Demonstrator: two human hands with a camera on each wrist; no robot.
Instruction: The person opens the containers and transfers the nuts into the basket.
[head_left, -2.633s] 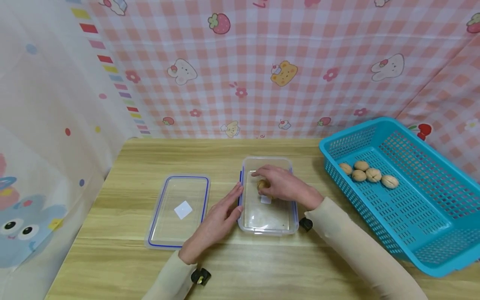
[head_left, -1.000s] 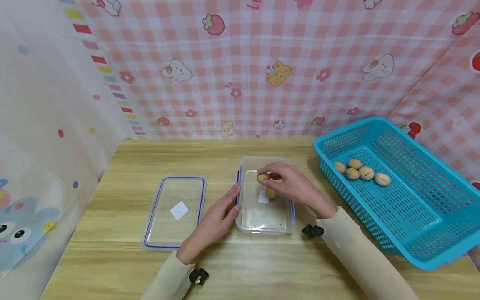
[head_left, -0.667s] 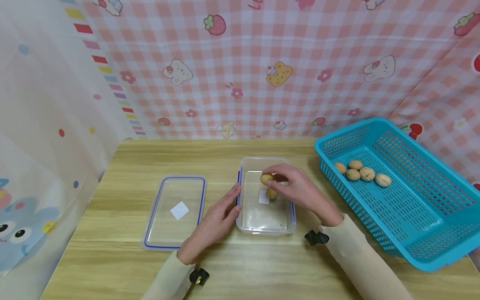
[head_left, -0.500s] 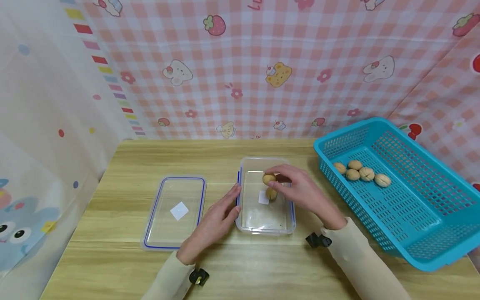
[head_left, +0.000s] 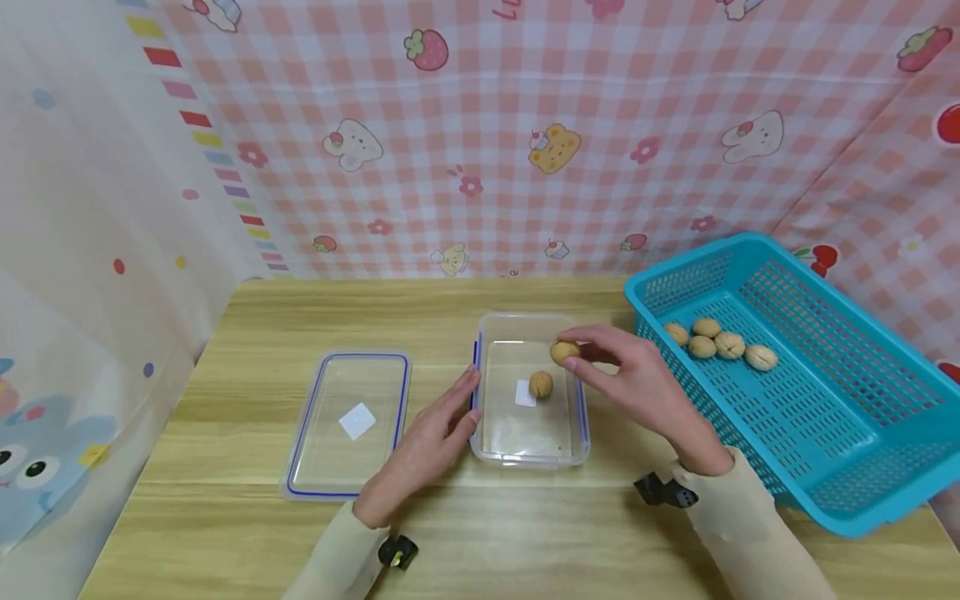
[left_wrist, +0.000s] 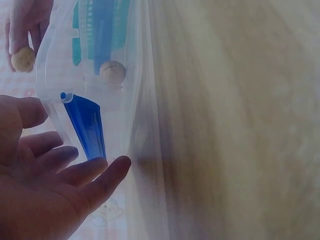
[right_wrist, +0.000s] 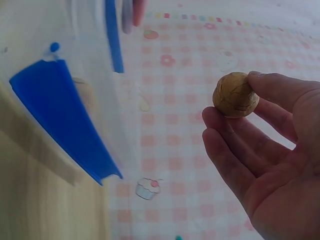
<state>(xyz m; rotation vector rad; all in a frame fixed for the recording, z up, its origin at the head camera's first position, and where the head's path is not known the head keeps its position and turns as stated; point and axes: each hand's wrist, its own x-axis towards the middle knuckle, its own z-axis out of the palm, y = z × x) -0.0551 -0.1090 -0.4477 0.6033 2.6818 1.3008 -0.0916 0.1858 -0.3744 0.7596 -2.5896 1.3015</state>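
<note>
My right hand (head_left: pixel 637 379) pinches a walnut (head_left: pixel 564 352) between thumb and fingers, above the right rim of the clear plastic box (head_left: pixel 517 433). In the right wrist view that walnut (right_wrist: pixel 235 95) shows at the fingertips, higher than the box's blue side latch (right_wrist: pixel 65 115). A second walnut (head_left: pixel 540 385) lies on the box floor, beside a white label (head_left: pixel 526 393). My left hand (head_left: pixel 427 442) rests with extended fingers against the box's left side. In the left wrist view its fingers (left_wrist: pixel 107 182) reach by the other blue latch (left_wrist: pixel 87 125).
To the right stands a turquoise basket (head_left: pixel 825 450) with several walnuts (head_left: pixel 729 345) at its left side. A clear lid (head_left: pixel 322 450) with a blue seal lies on the wooden table (head_left: pixel 480 542) left of the box. A checked cloth (head_left: pixel 450 108) hangs behind.
My right hand has lifted a walnut out of the box's interior and carried it rightward to the rim. The other walnut stays in the box. My left hand holds its place.
</note>
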